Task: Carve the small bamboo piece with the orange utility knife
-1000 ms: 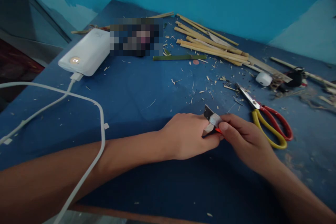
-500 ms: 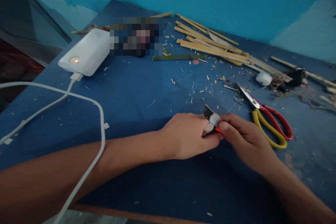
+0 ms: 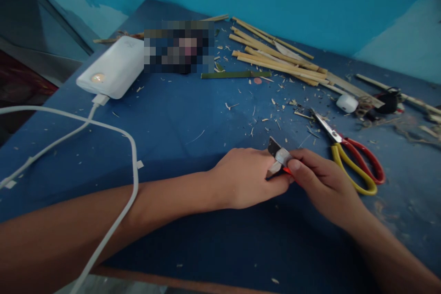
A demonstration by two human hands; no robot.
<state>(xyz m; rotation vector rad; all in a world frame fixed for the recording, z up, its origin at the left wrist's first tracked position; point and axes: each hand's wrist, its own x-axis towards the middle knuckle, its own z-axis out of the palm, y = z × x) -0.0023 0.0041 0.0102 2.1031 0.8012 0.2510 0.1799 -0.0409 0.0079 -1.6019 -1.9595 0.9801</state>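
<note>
My left hand (image 3: 246, 179) is closed in a loose fist, knuckles up, above the dark blue tabletop. At its thumb side a pale, wood-like piece with a dark tip (image 3: 274, 168) sticks out; its other end is hidden in the fist. My right hand (image 3: 320, 181) pinches a cutter knife (image 3: 283, 156) between thumb and fingers. Its metal sleeve and dark, flat blade point up and left, against the pale piece. A bit of bright red-orange shows beneath the sleeve. Both hands meet at the fingertips. Scissors (image 3: 339, 140) with one red and one yellow handle lie beside my right hand.
A white power bank (image 3: 112, 69) with a white cable (image 3: 132, 156) crossing over my left forearm stands at left. Split bamboo strips (image 3: 280, 59), a green strip (image 3: 236, 75), shavings and a small white case (image 3: 346, 103) lie toward the blue wall. A blurred patch hides something behind.
</note>
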